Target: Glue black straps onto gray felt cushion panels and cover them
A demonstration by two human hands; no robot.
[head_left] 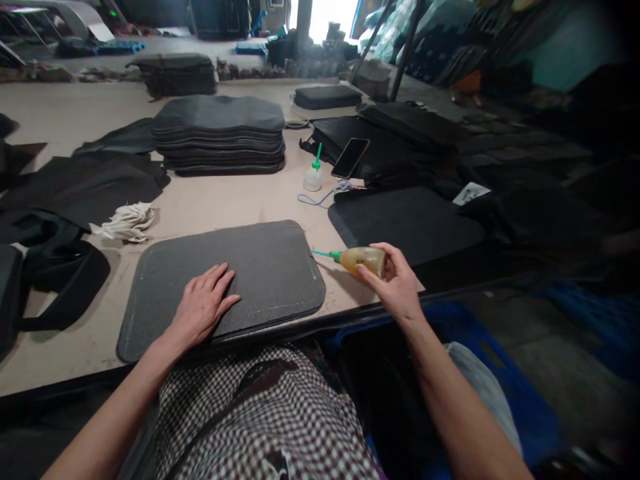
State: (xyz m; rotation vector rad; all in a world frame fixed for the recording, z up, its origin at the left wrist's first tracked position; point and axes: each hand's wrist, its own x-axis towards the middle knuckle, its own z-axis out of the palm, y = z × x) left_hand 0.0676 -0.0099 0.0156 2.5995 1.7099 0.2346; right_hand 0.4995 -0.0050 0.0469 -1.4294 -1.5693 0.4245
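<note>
A dark grey felt mat point(270, 267) with rounded corners lies flat on the table near its front edge. My left hand point(203, 307) rests palm down on the mat's near left part, fingers stretched out. My right hand point(395, 283) grips a small glue bottle point(363, 259) of yellowish liquid, held sideways. Its green nozzle points left and almost touches the mat's right edge.
A stack of similar mats point(220, 137) stands behind, and another single mat point(405, 223) lies to the right. A second squeeze bottle point(313, 175), a phone point(350, 157), a blue cord point(325, 195) and a white rag point(127, 222) lie on the beige table point(215, 200). Black fabric pieces are at left.
</note>
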